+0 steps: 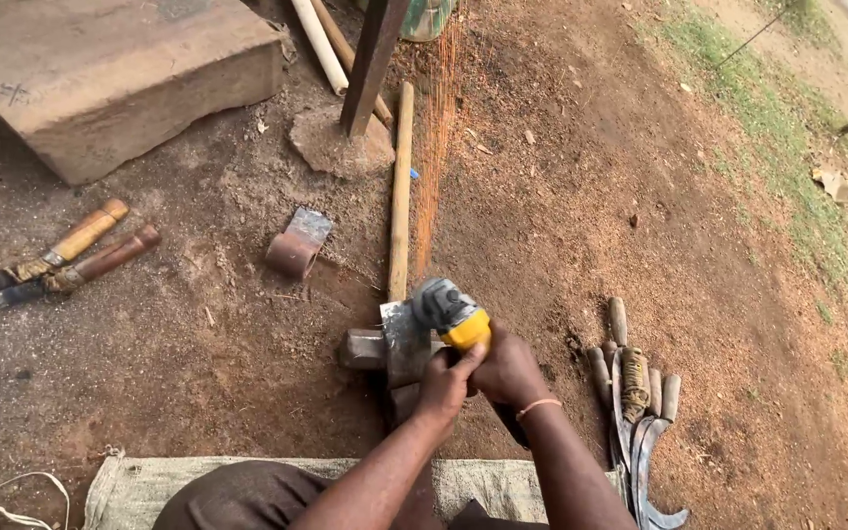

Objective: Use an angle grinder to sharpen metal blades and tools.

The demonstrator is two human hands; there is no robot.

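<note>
In the head view, a yellow grinder is gripped by both hands over bare brown earth. The right hand is clenched around the grinder's rear body, a thin orange band being worn at its wrist, and the left hand is closed on the grinder just beside it, the two hands touching. The grinder's grey head is pressed against a flat metal blade, which is laid on a small block near the middle of the ground (the blade's full shape is hidden by the tool and hands). A thin stream of orange sparks is thrown away from the person, towards a dark post. A long pale stick is seen running from the blade towards the post. To the left of it a rusty socketed iron head is lying, and farther left a pair of shears with wooden handles. A large stone slab is set at the upper left. To the right of the hands a bundle of sickles is piled. A grey sack is spread at the bottom edge.
</note>
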